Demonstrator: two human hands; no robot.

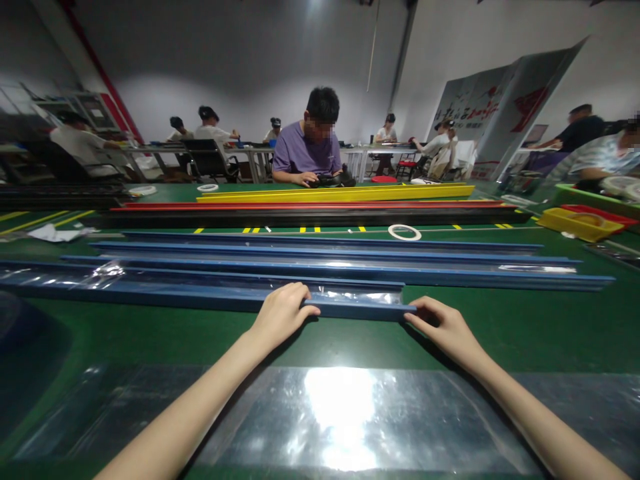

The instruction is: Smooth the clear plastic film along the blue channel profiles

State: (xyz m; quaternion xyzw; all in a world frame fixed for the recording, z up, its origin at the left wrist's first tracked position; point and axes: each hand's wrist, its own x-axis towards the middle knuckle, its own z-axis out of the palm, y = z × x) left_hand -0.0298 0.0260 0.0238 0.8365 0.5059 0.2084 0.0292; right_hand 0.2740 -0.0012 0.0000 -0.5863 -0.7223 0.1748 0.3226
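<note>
A long blue channel strip [210,297] lies crosswise on the green table [500,320], with shiny clear film [350,294] inside its trough. My left hand [283,308] is wrapped over the near wall of this strip, thumb on the front side and fingers over the edge. At the strip's right end, my right hand [443,327] pinches the corner between thumb and fingers. Two more blue channel strips [450,273] lie just behind it, roughly parallel. A wide clear plastic sheet [240,420] is spread on the table under my forearms, reflecting the ceiling light.
Behind lie black [310,217], red [300,205] and yellow strips [340,194]. A roll of white tape [405,233] sits among yellow table marks. Crumpled white paper [55,233] is at left, a yellow tray [580,223] at right. A person in purple [305,153] works opposite.
</note>
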